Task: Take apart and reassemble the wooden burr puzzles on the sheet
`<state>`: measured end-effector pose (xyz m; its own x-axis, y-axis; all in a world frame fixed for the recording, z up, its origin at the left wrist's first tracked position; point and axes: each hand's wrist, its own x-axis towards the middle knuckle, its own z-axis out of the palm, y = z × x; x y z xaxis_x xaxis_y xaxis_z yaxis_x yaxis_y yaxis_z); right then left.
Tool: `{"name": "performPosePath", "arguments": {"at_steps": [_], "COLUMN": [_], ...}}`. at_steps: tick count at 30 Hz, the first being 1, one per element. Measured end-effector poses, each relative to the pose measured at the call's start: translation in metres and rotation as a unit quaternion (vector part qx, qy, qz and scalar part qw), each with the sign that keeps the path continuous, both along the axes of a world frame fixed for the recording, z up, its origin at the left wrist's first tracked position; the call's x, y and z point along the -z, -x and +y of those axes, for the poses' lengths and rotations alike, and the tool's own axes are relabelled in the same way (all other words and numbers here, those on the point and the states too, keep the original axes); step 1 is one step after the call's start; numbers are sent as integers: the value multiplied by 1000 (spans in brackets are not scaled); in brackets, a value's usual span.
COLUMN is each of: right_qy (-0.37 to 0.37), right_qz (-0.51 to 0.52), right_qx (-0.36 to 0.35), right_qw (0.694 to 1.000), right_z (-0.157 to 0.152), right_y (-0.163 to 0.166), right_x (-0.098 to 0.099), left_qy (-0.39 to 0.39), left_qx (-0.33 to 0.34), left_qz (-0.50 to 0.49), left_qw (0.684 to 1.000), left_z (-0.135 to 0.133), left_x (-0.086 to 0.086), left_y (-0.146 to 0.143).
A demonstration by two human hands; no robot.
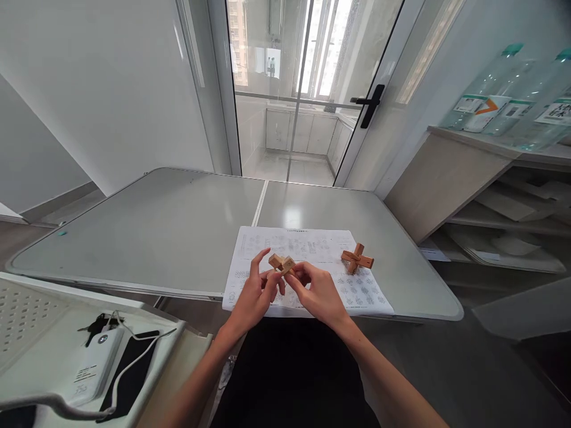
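Note:
Both hands meet over the near edge of a grey table [169,232] and pinch a small wooden puzzle [281,263] made of crossed light-brown blocks. My left hand [256,294] grips its left side, index finger raised. My right hand [314,291] grips its right side with fingers curled. Beneath them lies a printed instruction sheet [307,246]. A second, darker wooden cross-shaped puzzle [357,259] rests on the sheet to the right, apart from my hands.
A white tray [53,333] at the lower left holds a white power bank [96,362] with a cable, a dark phone and keys. Shelves [491,196] with plastic bottles stand on the right. A glass door [307,89] is behind the table.

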<state>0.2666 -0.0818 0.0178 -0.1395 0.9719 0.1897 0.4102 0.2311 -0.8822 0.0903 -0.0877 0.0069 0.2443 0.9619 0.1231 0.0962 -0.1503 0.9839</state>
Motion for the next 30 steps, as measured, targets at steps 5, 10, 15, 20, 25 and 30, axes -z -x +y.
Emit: {"name": "performPosePath", "arguments": {"at_steps": [5,10,15,20,25,30], "right_qy": [-23,-58,-62,-50,-52,-65], "right_qz": [-42,-108,-200,-265,-286,-280], "right_qx": [59,85,128,127,111,88], "right_qw": [997,989,969,955,950,954], "right_z": [5,19,34,40,41,41], "right_y": [-5,-24,-40,-39,-33,-31], "right_x": [6,18,36,46,48,50], "left_qy": [-76,-86,-66,-19,32,54], "left_qx": [-4,-25,-42,-23,-24,-47], "left_qz": [107,174,255,339,397,471], "left_qw": [991,981,964,940,917,879], "left_z": [-6,-2,10,24,38,47], "left_x": [4,3,-3,-4,-4,-8], "left_y": [0,-1,0,-1,-3,-6]}}
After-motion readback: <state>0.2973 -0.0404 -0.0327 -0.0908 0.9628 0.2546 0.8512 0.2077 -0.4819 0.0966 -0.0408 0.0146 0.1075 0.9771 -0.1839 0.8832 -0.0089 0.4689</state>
